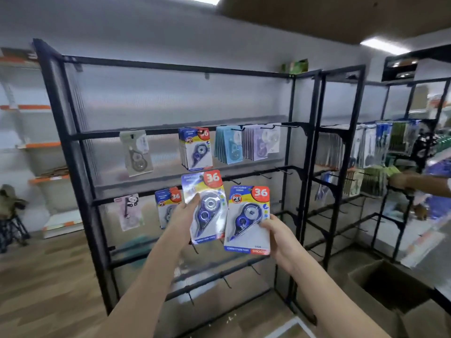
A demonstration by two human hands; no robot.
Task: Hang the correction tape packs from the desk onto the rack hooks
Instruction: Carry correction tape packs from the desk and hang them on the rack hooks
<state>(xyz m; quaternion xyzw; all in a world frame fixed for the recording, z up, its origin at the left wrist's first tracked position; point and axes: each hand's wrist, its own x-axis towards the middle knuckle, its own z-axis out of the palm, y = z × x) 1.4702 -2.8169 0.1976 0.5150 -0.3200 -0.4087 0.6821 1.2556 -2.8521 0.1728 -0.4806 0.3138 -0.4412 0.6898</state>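
While the left hand [185, 213] is pinching one correction tape pack [205, 206] by its left edge and the right hand [275, 232] is gripping a second pack [249, 220] by its lower right side, both packs are hovering upright and side by side in front of the black rack [73, 142], well short of any hook. Just behind the left hand a hook already carrying matching packs [168, 206] is waiting, and bare hooks [283, 170] are jutting out above the right hand. With each pack held only by an edge, its hang hole is probably going to miss the hook tip, so the card may be bending or slipping free.
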